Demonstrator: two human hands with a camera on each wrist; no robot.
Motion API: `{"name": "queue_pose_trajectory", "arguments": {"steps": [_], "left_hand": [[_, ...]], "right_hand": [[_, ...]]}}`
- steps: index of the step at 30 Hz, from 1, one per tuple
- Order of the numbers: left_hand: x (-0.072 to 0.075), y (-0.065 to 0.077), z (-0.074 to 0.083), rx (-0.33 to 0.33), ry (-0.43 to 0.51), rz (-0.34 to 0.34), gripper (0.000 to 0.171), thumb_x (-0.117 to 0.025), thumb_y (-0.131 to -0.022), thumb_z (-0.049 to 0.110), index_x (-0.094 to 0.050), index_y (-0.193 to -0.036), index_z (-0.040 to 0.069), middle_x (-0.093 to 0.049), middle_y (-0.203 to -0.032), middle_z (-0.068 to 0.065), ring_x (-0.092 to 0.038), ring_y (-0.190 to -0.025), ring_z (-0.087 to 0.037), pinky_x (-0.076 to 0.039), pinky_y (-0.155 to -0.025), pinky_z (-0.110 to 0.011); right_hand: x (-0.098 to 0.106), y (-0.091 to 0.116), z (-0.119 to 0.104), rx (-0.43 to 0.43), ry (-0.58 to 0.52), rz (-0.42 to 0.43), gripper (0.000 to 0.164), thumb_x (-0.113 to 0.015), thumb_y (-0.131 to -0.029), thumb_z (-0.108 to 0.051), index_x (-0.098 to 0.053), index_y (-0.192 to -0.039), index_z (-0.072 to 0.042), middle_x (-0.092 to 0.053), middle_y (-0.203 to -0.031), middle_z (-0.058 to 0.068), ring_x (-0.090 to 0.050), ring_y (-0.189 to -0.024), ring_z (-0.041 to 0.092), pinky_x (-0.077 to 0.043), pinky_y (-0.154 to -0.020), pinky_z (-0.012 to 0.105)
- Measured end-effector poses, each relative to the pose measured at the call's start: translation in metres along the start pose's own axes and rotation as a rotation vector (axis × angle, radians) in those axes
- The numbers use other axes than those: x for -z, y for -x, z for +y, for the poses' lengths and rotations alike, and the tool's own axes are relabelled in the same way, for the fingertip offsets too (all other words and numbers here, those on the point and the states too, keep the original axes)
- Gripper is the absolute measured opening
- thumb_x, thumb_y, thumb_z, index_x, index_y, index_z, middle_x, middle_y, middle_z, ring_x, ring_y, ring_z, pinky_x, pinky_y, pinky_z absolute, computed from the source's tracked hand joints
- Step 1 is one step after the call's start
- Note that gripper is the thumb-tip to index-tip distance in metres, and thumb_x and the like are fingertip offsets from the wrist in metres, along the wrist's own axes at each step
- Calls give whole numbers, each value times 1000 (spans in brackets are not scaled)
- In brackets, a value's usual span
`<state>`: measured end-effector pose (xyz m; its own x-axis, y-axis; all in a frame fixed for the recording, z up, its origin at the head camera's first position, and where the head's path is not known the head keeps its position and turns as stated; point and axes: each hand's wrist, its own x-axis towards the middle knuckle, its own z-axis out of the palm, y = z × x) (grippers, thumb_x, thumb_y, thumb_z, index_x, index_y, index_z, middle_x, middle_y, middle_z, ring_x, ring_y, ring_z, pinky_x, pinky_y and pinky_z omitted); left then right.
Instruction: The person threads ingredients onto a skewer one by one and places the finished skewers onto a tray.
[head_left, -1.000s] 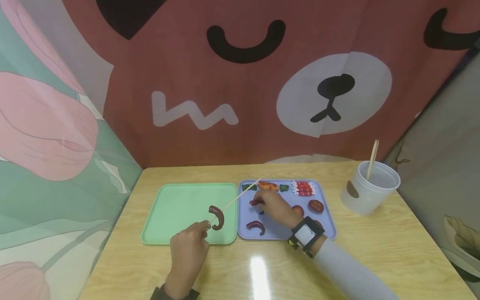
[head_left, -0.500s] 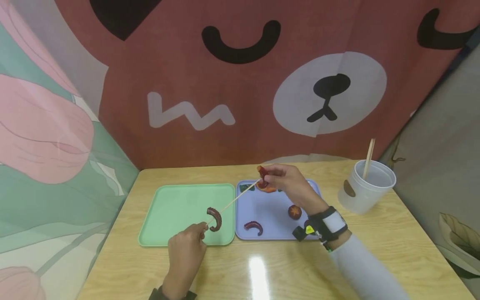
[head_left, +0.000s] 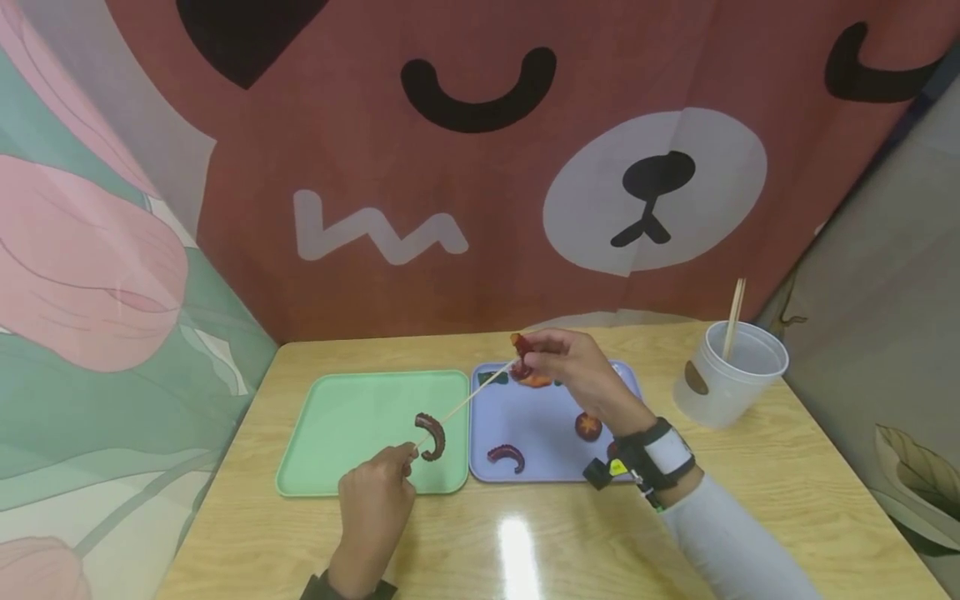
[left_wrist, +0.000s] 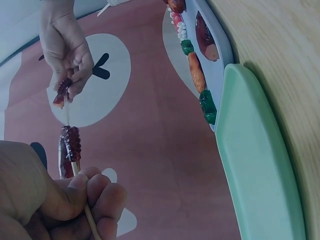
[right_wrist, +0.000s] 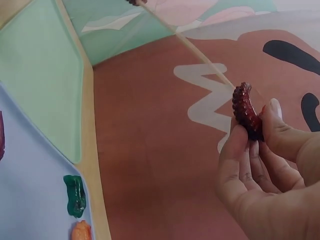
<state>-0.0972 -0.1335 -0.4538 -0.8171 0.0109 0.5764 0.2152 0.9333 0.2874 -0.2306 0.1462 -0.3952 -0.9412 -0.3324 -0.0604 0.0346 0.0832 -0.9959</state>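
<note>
My left hand (head_left: pixel 377 492) pinches a thin wooden skewer (head_left: pixel 477 392) near its lower end, over the green tray (head_left: pixel 352 417). A dark brown toy octopus tentacle (head_left: pixel 435 439) is threaded on the skewer just above those fingers. Between thumb and fingers, my right hand (head_left: pixel 588 375) holds a second reddish tentacle (right_wrist: pixel 246 111) at the skewer's upper tip, raised above the back of the purple tray (head_left: pixel 532 425). In the right wrist view the skewer meets this tentacle's side. Another curled tentacle (head_left: pixel 507 456) lies at the purple tray's front left.
On the purple tray are a round brown mushroom-like piece (head_left: pixel 588 427), green pieces (left_wrist: pixel 207 106), an orange sausage-shaped piece (left_wrist: pixel 196 72) and red-and-white pieces (left_wrist: pixel 177 22). A translucent white bucket (head_left: pixel 720 392) with several skewers (head_left: pixel 735 321) stands at the right. A printed cloth backs the table.
My right hand has lifted the tentacle from the purple tray up to the skewer's tip and holds it there. The left hand has stayed nearly still with the skewer.
</note>
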Motion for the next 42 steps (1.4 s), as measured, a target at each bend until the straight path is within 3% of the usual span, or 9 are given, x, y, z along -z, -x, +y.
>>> {"name": "queue_pose_trajectory", "arguments": {"steps": [8,15,23,29,38,42], "left_hand": [[-2,0,1,-8,-3,-1,40,-72,-60,-25,-80,-86,4,-75,-67,-4,-60,-47,-7,-33,-38,-8],[-3,0,0,-4,-4,-6,39,-73,-61,-25,-79,-86,4,-75,-67,-5,-62,-47,-8,-34,-38,-9],[-6,-1,1,-17,-9,-8,38,-75,-60,-23,-79,-86,5,-75,-67,-4,-63,-48,-8,-38,-38,-10],[-8,-1,4,-18,-4,-4,36,-77,-61,-22,-79,-85,4,-74,-66,-4,-63,-48,-8,-39,-38,-11],[-9,-1,4,-52,-19,49,44,-68,-56,-27,-79,-85,4,-77,-72,-7,-65,-47,-11,-34,-36,-9],[-7,-3,4,-90,-19,91,43,-69,-54,-27,-79,-82,3,-76,-69,-7,-57,-41,-7,-27,-36,-7]], "right_hand": [[-2,1,4,-40,43,58,34,-77,-93,-17,-69,-126,-10,-74,-122,14,-73,-101,18,-60,-94,35],[-3,1,7,-46,49,73,32,-77,-93,-13,-70,-124,-9,-75,-117,8,-72,-98,19,-61,-88,32],[-3,3,7,-34,59,53,35,-79,-92,-19,-70,-125,-10,-74,-119,17,-74,-98,21,-63,-91,36],[-10,7,6,-28,105,33,39,-84,-87,-27,-72,-122,-13,-75,-119,12,-71,-103,23,-57,-100,43],[-20,8,6,-72,-18,63,37,-86,-85,-19,-71,-113,-1,-77,-106,7,-72,-95,19,-63,-93,33],[-23,10,6,-86,-39,56,33,-87,-83,-16,-73,-108,0,-75,-104,4,-72,-92,19,-63,-90,32]]}}
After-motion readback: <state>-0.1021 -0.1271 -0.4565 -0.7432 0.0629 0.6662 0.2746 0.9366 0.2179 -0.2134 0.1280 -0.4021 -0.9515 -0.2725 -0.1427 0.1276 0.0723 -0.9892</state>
